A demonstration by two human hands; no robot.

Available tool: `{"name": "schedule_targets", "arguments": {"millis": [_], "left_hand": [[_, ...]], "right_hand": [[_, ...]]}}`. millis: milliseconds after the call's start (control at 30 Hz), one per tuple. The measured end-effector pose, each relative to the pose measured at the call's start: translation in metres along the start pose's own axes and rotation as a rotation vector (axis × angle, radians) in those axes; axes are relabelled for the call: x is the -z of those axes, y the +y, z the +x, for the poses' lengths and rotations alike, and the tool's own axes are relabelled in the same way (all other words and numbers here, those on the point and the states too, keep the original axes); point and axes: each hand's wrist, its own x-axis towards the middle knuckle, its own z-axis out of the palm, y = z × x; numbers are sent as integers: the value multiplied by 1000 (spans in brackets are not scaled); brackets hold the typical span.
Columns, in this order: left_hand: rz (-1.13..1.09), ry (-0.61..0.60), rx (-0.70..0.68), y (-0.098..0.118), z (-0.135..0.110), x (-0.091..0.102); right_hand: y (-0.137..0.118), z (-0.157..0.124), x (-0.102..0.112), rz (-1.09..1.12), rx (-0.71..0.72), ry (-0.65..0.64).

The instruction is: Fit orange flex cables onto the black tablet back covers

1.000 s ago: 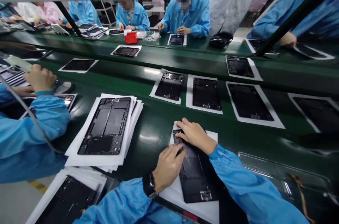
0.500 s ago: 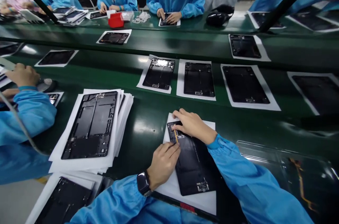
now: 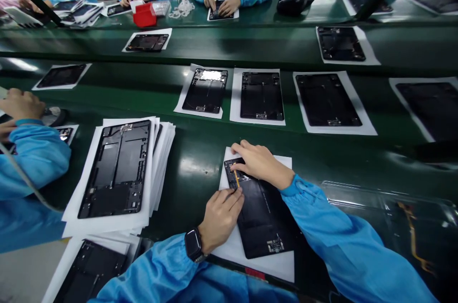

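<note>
A black tablet frame (image 3: 263, 219) lies on a white sheet (image 3: 265, 265) at the near edge of the green bench. My right hand (image 3: 259, 162) rests on the frame's top left corner, fingers pressing down. My left hand (image 3: 220, 217), with a dark watch on its wrist, pinches the lower end of a thin yellow flex strip (image 3: 236, 179) that runs along the frame's left side. Both sleeves are blue.
To the left is a stack of white sheets with another black frame (image 3: 118, 169) on top. More frames on sheets (image 3: 261, 95) lie along the green belt. A co-worker's blue sleeve (image 3: 32, 150) is at far left. Other people work across the line beside a red box (image 3: 144, 17).
The view has tilted down, so the belt sits higher in frame. My left hand slid slightly down the frame's left edge; the yellow strip now shows between my hands.
</note>
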Motion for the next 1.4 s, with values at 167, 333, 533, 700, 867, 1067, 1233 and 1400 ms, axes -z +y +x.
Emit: {"name": "schedule_targets", "arguments": {"millis": [167,333,533,700,867,1067,1233,1400], "left_hand": [[28,-32,-34,1,1,1],[14,-60,-35,1,6,9],[-240,-129,7,-13,10,24],[-179,-251,-83,-18,12,27],[-104,-347,-96,-14,12,31],[-136,-329,-123,-15,7,34],[-245,-288,-122,-20,-4,37],[-327,-187,33,-6,-29,36]], "right_hand": [[0,-1,0,-17,12,17],[-4,-2,4,-18,6,27],[-1,-19,15,107,-47,115],[-1,-58,30,300,-3,42],[-15,-92,35,356,-102,17],[-29,-114,16,342,-107,74],[-44,-117,-3,326,-86,61],[-62,-106,-13,236,-13,27]]}}
